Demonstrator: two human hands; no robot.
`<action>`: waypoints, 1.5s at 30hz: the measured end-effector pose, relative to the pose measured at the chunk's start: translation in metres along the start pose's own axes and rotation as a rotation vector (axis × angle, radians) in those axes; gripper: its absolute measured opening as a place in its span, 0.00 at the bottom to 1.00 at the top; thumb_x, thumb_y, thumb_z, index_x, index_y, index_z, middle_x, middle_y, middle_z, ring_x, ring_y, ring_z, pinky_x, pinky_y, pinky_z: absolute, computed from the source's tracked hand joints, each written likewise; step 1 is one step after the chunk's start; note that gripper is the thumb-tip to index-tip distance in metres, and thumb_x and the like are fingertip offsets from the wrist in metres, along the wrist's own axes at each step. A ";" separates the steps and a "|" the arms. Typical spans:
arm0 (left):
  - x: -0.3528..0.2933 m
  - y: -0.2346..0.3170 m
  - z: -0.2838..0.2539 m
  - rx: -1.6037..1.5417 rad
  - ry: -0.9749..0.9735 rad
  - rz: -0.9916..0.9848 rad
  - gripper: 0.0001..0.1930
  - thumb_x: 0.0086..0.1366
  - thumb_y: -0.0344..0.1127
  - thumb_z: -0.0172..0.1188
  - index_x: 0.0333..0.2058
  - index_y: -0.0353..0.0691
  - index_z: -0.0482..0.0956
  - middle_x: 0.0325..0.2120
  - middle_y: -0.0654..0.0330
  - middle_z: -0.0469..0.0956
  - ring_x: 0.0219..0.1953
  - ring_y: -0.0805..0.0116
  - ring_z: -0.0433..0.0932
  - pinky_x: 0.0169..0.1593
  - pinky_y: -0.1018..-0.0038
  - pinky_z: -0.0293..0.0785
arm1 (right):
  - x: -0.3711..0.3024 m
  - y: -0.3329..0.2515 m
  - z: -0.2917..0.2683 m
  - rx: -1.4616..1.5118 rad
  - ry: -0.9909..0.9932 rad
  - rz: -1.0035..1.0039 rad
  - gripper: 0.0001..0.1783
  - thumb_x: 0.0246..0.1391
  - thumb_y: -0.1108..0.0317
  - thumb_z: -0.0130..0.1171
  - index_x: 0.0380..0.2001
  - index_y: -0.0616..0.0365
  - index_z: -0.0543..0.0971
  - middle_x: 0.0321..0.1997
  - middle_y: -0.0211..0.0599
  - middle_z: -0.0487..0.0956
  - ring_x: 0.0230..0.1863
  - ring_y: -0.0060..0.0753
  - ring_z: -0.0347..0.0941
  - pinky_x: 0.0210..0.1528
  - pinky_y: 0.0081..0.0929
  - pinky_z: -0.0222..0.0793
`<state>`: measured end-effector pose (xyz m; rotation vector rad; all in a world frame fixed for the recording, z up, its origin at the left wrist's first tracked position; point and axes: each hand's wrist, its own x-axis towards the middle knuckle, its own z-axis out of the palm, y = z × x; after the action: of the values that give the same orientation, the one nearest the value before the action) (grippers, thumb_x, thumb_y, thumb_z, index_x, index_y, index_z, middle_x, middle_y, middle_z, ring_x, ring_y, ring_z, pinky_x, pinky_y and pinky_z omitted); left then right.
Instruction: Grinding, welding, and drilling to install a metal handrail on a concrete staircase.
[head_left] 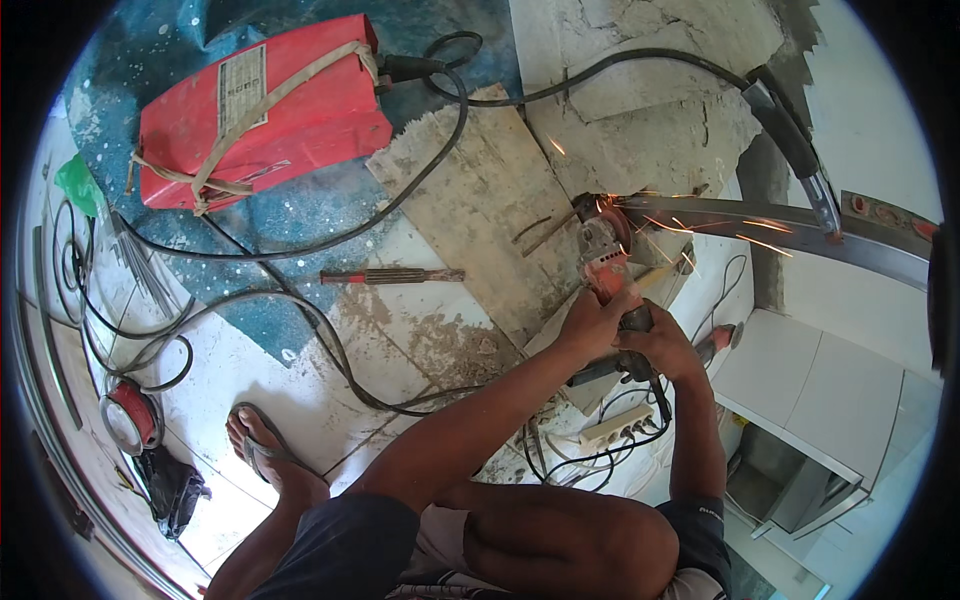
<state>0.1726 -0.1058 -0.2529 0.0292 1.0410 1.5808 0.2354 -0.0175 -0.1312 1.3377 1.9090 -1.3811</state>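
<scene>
Both of my hands are closed around an angle grinder (604, 262) with an orange and grey body. My left hand (596, 322) wraps its front part, just behind the grey gear head. My right hand (662, 342) grips the dark rear of the body, where the power cord trails down. The grinder's disc (620, 230) meets the left end of a long grey metal bar (735, 215), and orange sparks fly off to the right along it. A clamp with a black handle (785, 130) and thick cable touches the bar farther right.
A red welding machine (270, 120) tied with a strap sits on a blue sheet (290, 235) at the far left. A chisel-like rod (392, 276), dirty boards (480, 200), coiled cables, and a power strip (615, 427) lie around. White cabinets (800, 370) stand on the right.
</scene>
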 end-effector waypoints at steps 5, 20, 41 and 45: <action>-0.006 0.017 -0.002 0.047 0.025 -0.014 0.28 0.65 0.60 0.56 0.36 0.35 0.83 0.25 0.55 0.81 0.29 0.65 0.80 0.37 0.65 0.73 | 0.010 0.010 -0.005 0.011 0.002 0.034 0.30 0.42 0.65 0.72 0.49 0.64 0.75 0.35 0.34 0.81 0.34 0.27 0.76 0.41 0.28 0.72; 0.006 0.013 -0.015 -0.052 -0.041 -0.034 0.26 0.68 0.59 0.57 0.43 0.37 0.79 0.35 0.61 0.80 0.36 0.75 0.77 0.40 0.73 0.74 | 0.021 -0.005 0.001 -0.093 0.023 0.004 0.27 0.41 0.65 0.74 0.45 0.61 0.77 0.34 0.33 0.82 0.34 0.27 0.77 0.40 0.29 0.73; 0.015 -0.002 -0.006 -0.191 0.032 0.024 0.26 0.64 0.55 0.62 0.37 0.30 0.79 0.29 0.53 0.82 0.34 0.68 0.81 0.36 0.68 0.77 | 0.023 -0.007 0.000 -0.008 0.004 0.060 0.24 0.45 0.72 0.69 0.48 0.59 0.76 0.35 0.29 0.80 0.32 0.23 0.76 0.35 0.24 0.72; 0.026 -0.023 -0.004 -0.133 0.047 0.009 0.25 0.62 0.55 0.63 0.38 0.32 0.80 0.29 0.54 0.82 0.33 0.67 0.81 0.37 0.68 0.77 | 0.019 -0.010 0.003 -0.150 0.059 0.080 0.24 0.45 0.70 0.69 0.48 0.59 0.76 0.37 0.29 0.80 0.34 0.23 0.76 0.36 0.24 0.73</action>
<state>0.1802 -0.0889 -0.2826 -0.0946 0.9715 1.6624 0.2176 -0.0117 -0.1426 1.3789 1.9332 -1.1487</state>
